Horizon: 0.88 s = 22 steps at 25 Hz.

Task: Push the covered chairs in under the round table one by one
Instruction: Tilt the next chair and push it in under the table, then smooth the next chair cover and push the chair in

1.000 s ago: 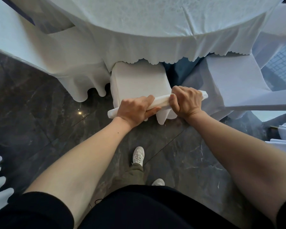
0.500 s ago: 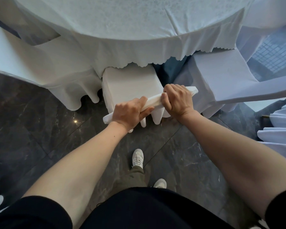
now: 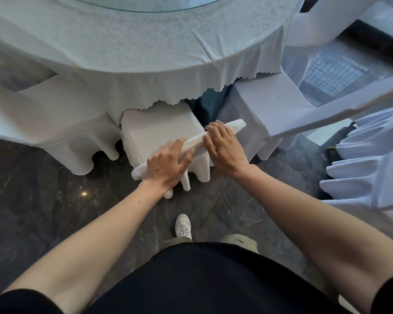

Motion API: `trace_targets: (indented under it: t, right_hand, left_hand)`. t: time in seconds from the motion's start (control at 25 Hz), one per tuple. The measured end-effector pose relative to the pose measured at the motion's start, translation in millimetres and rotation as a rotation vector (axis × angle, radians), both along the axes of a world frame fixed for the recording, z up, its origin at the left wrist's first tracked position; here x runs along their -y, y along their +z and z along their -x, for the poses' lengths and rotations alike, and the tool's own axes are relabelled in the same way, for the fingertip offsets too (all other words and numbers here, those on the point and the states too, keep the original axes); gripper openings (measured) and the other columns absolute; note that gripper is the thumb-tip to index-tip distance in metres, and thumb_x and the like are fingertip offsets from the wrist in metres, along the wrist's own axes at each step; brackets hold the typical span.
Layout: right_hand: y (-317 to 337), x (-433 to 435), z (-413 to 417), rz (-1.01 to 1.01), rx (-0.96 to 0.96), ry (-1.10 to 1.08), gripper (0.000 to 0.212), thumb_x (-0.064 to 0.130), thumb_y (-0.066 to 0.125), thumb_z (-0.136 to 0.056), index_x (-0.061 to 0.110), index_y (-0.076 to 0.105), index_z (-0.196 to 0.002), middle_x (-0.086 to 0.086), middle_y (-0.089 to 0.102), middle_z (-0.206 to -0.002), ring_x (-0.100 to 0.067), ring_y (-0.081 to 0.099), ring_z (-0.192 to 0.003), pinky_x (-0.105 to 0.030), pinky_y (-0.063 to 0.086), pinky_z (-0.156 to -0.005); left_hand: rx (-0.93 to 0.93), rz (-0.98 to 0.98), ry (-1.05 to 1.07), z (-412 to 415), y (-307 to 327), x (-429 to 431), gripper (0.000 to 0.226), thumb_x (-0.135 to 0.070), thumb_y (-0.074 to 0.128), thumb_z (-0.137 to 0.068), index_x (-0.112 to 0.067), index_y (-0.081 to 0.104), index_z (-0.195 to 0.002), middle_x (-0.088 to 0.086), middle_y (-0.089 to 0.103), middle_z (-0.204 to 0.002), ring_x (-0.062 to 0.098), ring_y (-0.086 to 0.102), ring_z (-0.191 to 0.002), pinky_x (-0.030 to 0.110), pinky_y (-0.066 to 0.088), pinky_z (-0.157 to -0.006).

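The covered chair point(image 3: 159, 125) stands straight ahead, its seat front tucked under the scalloped hem of the round table point(image 3: 145, 53) and its white cloth. The top of the chair's backrest runs slantwise beneath both hands. My left hand point(image 3: 166, 164) lies over the near left part of that top edge, fingers loose and nearly straight, thumb along the near side. My right hand point(image 3: 225, 146) rests flat on the far right part with straight fingers. Neither hand is clenched round the backrest.
Another covered chair point(image 3: 55, 123) stands on the left, partly under the cloth. On the right, a covered chair point(image 3: 270, 105) is turned out from the table. Pleated white covers point(image 3: 368, 168) crowd the right edge. My shoe point(image 3: 183, 226) is on the dark marble floor point(image 3: 32, 211).
Both hands gripped the backrest top with curled fingers before; now the fingers have straightened and only lie on it. The chair sits a little further under the tablecloth.
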State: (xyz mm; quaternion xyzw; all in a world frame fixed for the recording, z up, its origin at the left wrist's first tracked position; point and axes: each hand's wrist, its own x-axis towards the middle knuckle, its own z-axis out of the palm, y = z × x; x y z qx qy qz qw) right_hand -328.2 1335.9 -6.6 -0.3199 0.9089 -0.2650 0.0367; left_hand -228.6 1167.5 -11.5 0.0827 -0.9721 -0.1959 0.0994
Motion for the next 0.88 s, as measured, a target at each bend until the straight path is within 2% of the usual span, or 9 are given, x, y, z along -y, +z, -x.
trace_targets:
  t: [0.16, 0.36, 0.48, 0.88]
  right_hand:
    - [9.2, -24.3, -5.2, 0.050, 0.017, -0.004, 0.052, 0.040, 0.030, -0.103, 0.008, 0.041, -0.144, -0.012, 0.043, -0.148, -0.023, 0.035, -0.140, -0.036, 0.025, -0.117]
    - [26.5, -88.9, 16.6, 0.101, -0.039, -0.120, 0.049, 0.038, 0.035, -0.102, 0.010, 0.042, -0.142, -0.012, 0.045, -0.145, -0.026, 0.042, -0.132, -0.040, 0.034, -0.110]
    - [36.6, -152.2, 39.1, 0.103, -0.096, -0.205, 0.048, 0.037, 0.036, -0.102, 0.008, 0.042, -0.141, -0.013, 0.046, -0.144, -0.027, 0.042, -0.132, -0.038, 0.033, -0.110]
    - [53.6, -408.0, 107.1, 0.081, -0.204, -0.324, 0.051, 0.038, 0.033, -0.102, 0.005, 0.044, -0.139, -0.015, 0.048, -0.139, -0.029, 0.045, -0.127, -0.043, 0.037, -0.107]
  left_hand:
    - [-0.020, -0.017, -0.109, 14.3, 14.3, -8.4, 0.055, -0.055, 0.025, -0.096, -0.022, 0.047, -0.135, 0.004, 0.063, -0.112, 0.024, 0.061, -0.091, 0.036, 0.047, -0.069]
    - [-0.106, -0.015, -0.249, 56.4, 34.6, -69.6, 0.054, -0.047, 0.030, -0.097, -0.015, 0.050, -0.136, 0.009, 0.056, -0.133, 0.027, 0.056, -0.113, 0.043, 0.044, -0.093]
    - [-0.116, -0.047, -0.320, 86.0, 39.9, -132.6, 0.053, -0.046, 0.030, -0.097, -0.014, 0.053, -0.134, 0.009, 0.055, -0.136, 0.026, 0.052, -0.123, 0.043, 0.039, -0.102]
    - [-0.097, -0.056, -0.434, 184.6, 48.3, -377.5, 0.052, -0.047, 0.029, -0.097, -0.019, 0.048, -0.137, 0.008, 0.052, -0.139, 0.026, 0.049, -0.127, 0.046, 0.038, -0.104]
